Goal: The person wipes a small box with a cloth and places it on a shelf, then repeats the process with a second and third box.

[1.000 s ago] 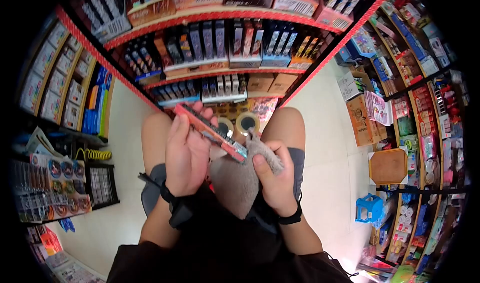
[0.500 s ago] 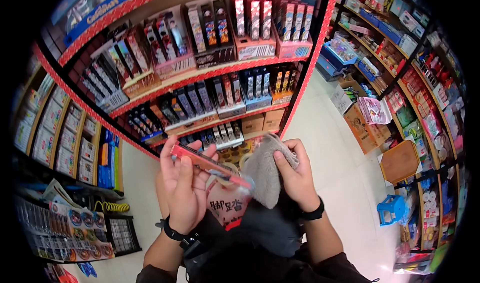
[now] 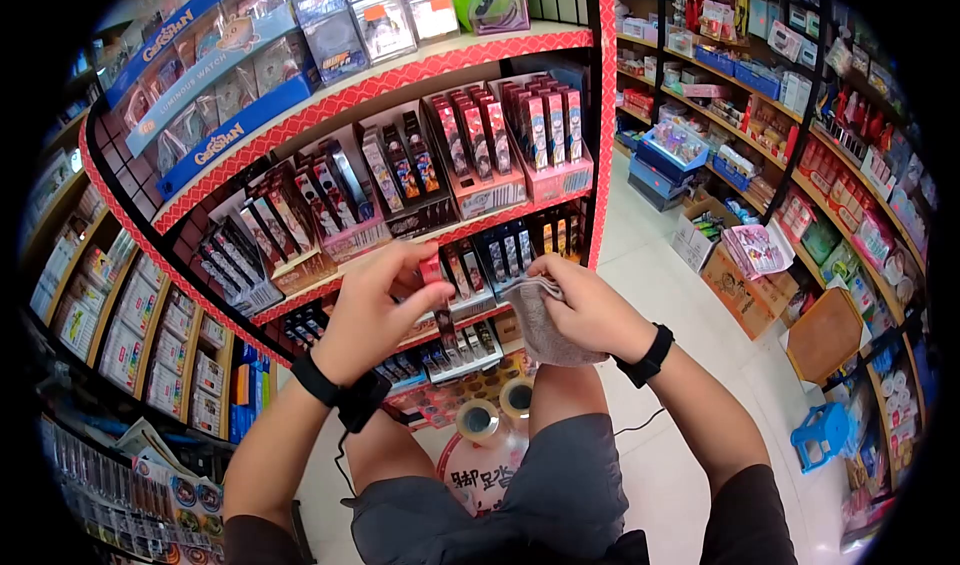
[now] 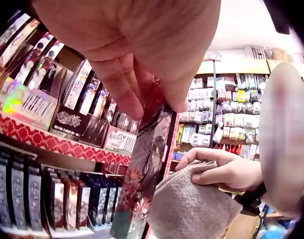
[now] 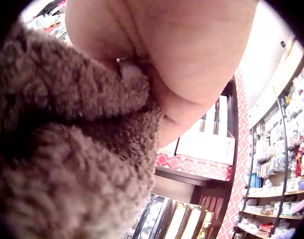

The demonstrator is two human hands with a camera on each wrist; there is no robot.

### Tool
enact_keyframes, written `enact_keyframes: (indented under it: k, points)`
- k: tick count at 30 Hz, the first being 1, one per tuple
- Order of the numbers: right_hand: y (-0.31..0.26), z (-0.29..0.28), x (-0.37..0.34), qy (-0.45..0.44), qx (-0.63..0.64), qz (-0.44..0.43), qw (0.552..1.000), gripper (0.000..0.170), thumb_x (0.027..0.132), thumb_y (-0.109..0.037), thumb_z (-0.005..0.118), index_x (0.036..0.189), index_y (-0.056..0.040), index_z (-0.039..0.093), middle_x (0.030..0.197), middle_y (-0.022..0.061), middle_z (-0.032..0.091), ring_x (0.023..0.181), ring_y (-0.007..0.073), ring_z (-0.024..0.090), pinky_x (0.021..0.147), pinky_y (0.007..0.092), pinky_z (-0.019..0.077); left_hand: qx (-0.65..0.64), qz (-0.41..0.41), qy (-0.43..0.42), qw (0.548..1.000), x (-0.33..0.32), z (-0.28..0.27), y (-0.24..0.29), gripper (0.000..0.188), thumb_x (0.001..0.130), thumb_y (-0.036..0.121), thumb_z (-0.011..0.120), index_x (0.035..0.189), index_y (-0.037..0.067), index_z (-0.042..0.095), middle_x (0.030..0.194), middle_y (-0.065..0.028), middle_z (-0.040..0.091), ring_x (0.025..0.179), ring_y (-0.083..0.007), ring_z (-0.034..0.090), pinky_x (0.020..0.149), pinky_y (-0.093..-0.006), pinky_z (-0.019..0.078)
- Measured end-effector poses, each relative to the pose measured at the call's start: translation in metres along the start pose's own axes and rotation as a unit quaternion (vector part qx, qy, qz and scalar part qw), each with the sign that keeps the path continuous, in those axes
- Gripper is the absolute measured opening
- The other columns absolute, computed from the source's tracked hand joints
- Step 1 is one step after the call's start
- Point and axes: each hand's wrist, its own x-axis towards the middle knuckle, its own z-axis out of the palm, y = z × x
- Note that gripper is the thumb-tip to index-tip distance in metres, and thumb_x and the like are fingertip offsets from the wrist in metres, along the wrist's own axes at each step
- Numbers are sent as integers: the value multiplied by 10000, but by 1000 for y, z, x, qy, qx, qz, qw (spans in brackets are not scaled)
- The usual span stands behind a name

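Observation:
My left hand (image 3: 375, 310) pinches a slim, long box (image 4: 148, 162) by its red upper end, and the box hangs down in front of the shelves. Dark artwork with pink flowers covers its broad side in the left wrist view. My right hand (image 3: 600, 315) grips a folded grey cloth (image 3: 548, 333) between thumb and fingers, a short way to the right of the box. Fluffy pile of the cloth (image 5: 77, 174) fills much of the right wrist view and hides part of the fingers.
Ahead stands a shelf rack with red patterned edging (image 3: 440, 65), filled with display cartons of similar slim boxes (image 3: 550, 130). Tape rolls (image 3: 478, 420) lie on a round stool (image 3: 480, 475) between the knees. Right are an open carton (image 3: 745, 290), a blue stool (image 3: 822, 435) and stocked shelves.
The head view has tilted up toward the rack. My left hand has turned over, bringing the slim box from slanted to hanging upright. The cloth has moved away from the box, still in my right hand.

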Motion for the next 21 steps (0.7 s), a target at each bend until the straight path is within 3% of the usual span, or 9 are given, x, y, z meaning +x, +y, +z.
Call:
enact_keyframes:
  k: [1, 3, 5, 6, 8, 11, 12, 21]
  points:
    - [-1, -3, 6, -5, -7, -2, 1000, 283, 926, -89, 508, 1193, 1, 540, 1101, 275, 642, 1080, 448, 609, 922, 478, 496, -24, 17, -3, 1000, 11, -1, -6, 367, 916, 92, 784, 1228, 7, 610, 837, -56, 685, 732, -114, 691, 689, -264, 565]
    - [-9, -7, 20, -18, -16, -2, 1000, 297, 913, -95, 518, 1192, 3, 539, 1088, 278, 647, 1059, 454, 614, 912, 483, 498, -142, 13, -27, 989, 35, -4, -19, 336, 963, 31, 713, 1254, -7, 550, 974, -58, 702, 896, -109, 700, 796, -265, 564]
    - [-14, -9, 32, -29, -24, 37, 999, 324, 896, -129, 544, 1190, 9, 545, 1061, 281, 664, 1013, 464, 626, 893, 494, 501, -119, 8, 8, 993, 58, -8, -29, 302, 968, 28, 707, 1220, -8, 545, 1034, -66, 699, 956, -108, 692, 826, -266, 558]
    - [-16, -10, 38, -30, -27, 48, 998, 332, 891, -134, 549, 1190, 11, 548, 1054, 281, 667, 1004, 466, 628, 891, 497, 501, -110, -30, 6, 993, 66, -11, -29, 317, 967, 11, 702, 1228, 3, 522, 1070, -50, 669, 1023, -113, 668, 899, -270, 535]
    - [-11, -9, 46, -15, -49, 45, 998, 379, 887, -148, 548, 1227, 19, 558, 1105, 284, 662, 1043, 464, 626, 920, 497, 499, -64, 8, 31, 997, 79, -14, -25, 275, 955, 19, 723, 1168, -12, 551, 1061, -64, 697, 995, -113, 682, 858, -264, 549]
    - [16, 1, 61, 80, -48, -50, 994, 396, 881, -133, 552, 1254, -1, 562, 1107, 269, 653, 1069, 418, 643, 941, 450, 509, -27, 57, 76, 995, 96, -15, -20, 253, 934, 37, 757, 1114, -31, 592, 1005, -73, 722, 935, -104, 699, 798, -252, 558]
    - [14, -3, 64, 57, -30, -27, 998, 446, 869, -115, 529, 1294, 20, 548, 1227, 278, 613, 1182, 427, 598, 1030, 453, 476, -20, 74, 92, 993, 103, -16, -18, 249, 928, 43, 767, 1098, -36, 603, 987, -76, 728, 916, -101, 704, 781, -249, 560]
    - [12, 8, 84, 122, -71, -53, 989, 457, 895, -76, 491, 1340, 18, 539, 1389, 232, 549, 1270, 435, 548, 1077, 455, 452, 40, 133, 130, 982, 128, -10, -17, 260, 911, 60, 784, 1107, -39, 647, 941, -75, 732, 837, -104, 701, 731, -247, 558]
